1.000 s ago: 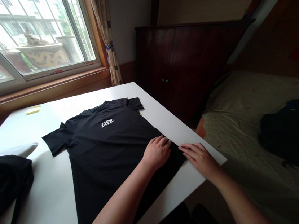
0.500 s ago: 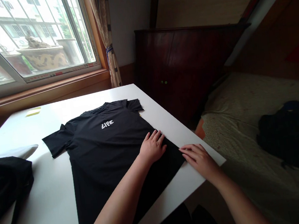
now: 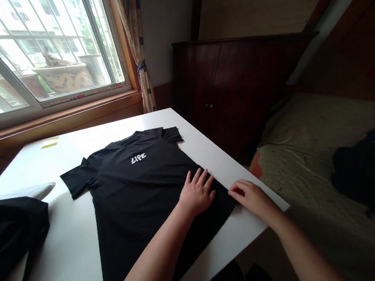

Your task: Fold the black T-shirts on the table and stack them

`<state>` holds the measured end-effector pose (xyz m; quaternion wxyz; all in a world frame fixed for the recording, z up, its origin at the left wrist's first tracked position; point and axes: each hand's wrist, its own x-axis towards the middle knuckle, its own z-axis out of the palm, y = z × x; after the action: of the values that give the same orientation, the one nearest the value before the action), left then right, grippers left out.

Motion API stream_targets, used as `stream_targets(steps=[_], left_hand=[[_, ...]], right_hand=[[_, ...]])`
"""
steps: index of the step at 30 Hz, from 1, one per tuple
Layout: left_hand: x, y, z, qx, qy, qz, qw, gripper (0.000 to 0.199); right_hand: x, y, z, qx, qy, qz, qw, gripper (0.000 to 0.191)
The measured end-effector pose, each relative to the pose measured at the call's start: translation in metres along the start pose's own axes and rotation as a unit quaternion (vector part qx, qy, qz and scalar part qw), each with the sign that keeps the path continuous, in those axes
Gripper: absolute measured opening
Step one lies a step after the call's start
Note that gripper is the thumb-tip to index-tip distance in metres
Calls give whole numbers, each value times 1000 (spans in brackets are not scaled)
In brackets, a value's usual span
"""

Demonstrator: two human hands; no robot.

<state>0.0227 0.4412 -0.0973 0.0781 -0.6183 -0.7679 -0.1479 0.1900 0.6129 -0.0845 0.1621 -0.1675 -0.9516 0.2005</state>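
Note:
A black T-shirt point(image 3: 136, 201) with a white print on its chest lies spread face up on the white table point(image 3: 65, 260), its collar toward the window. My left hand point(image 3: 198, 192) rests flat on the shirt near its right side, fingers apart. At the shirt's lower right corner, my right hand point(image 3: 248, 197) pinches the black edge between thumb and fingers. My left forearm covers part of the lower shirt.
Dark and white cloth point(image 3: 13, 239) is heaped on the table's left. A small yellow-and-white piece point(image 3: 50, 142) lies near the far edge. Beyond the table are a dark red cabinet point(image 3: 222, 86) and, at right, a bed point(image 3: 297, 145) with a dark bundle point(image 3: 372, 172).
The whole view has shifted slightly, so things sit a little lower and further right. Both hands stay at about the same places on the shirt; my right fingers are more curled.

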Motion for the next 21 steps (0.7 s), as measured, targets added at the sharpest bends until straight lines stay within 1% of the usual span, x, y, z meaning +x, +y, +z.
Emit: stream_targets(steps=[2, 5, 8, 11, 13, 15, 16, 18, 20, 21], left_hand=[[-5, 10, 0, -5, 2, 1, 1000, 55], [-16, 26, 2, -21, -2, 29, 999, 56], [-31, 41, -4, -57, -26, 78, 995, 55], [-54, 47, -24, -115, -75, 132, 982, 52], [-78, 45, -44, -152, -99, 136, 974, 53], [-108, 36, -65, -167, -99, 103, 976, 55], [-125, 30, -74, -162, -90, 81, 979, 56], [-164, 13, -90, -125, -69, 36, 989, 58], [-206, -7, -101, -66, -22, -52, 996, 54], [-228, -16, -105, -40, 7, -107, 993, 51]], right_hand=[[16, -6, -2, 17, 24, -8, 1000, 17], [49, -15, 3, 46, 65, -44, 996, 22], [80, -21, 15, 45, 66, -98, 992, 29], [100, -21, 30, 7, 36, -173, 984, 32], [104, -16, 39, -16, 22, -210, 977, 33], [104, -9, 45, -28, 21, -227, 973, 36], [102, -6, 47, -32, 22, -233, 972, 37], [99, 0, 50, -38, 27, -240, 970, 39], [96, 4, 52, -45, 30, -241, 969, 41], [95, 6, 52, -49, 32, -239, 969, 41]])
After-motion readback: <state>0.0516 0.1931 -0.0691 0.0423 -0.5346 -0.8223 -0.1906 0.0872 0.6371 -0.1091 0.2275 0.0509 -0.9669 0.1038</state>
